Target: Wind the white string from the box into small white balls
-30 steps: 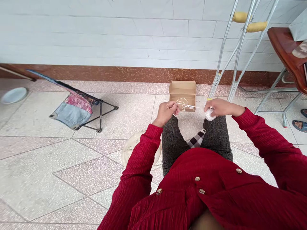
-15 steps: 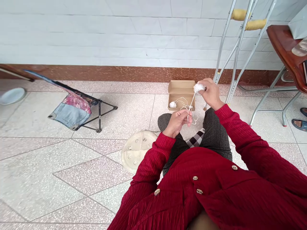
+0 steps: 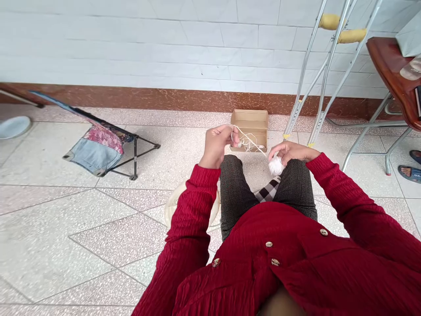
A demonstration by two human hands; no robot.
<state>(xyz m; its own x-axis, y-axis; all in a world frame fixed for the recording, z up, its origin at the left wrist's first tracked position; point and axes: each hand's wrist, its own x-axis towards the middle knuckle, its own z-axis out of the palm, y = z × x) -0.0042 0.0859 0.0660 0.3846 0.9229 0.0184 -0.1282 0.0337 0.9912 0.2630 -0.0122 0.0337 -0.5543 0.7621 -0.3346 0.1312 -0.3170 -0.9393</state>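
Observation:
I sit over my knees in dark trousers and a red cardigan. My left hand (image 3: 217, 142) is raised and pinches a white thread (image 3: 250, 142). The thread runs taut down to a small white yarn ball (image 3: 275, 166) that my right hand (image 3: 291, 151) grips above my right knee. Loose loops of the same thread hang into an open cardboard box (image 3: 249, 119) on the floor just beyond my hands.
A pale round plastic lid (image 3: 171, 206) lies on the tiles under my left arm. A folded fabric stool (image 3: 98, 147) sits at left, a white plate (image 3: 11, 127) at far left. Metal crutches (image 3: 324, 66) lean on the wall; a brown chair (image 3: 393, 70) stands at right, with someone's sandalled foot (image 3: 409, 173) beside it.
My right hand came down from the box's far edge to my right knee with the yarn ball. My left hand rose and moved left, pulling the thread taut.

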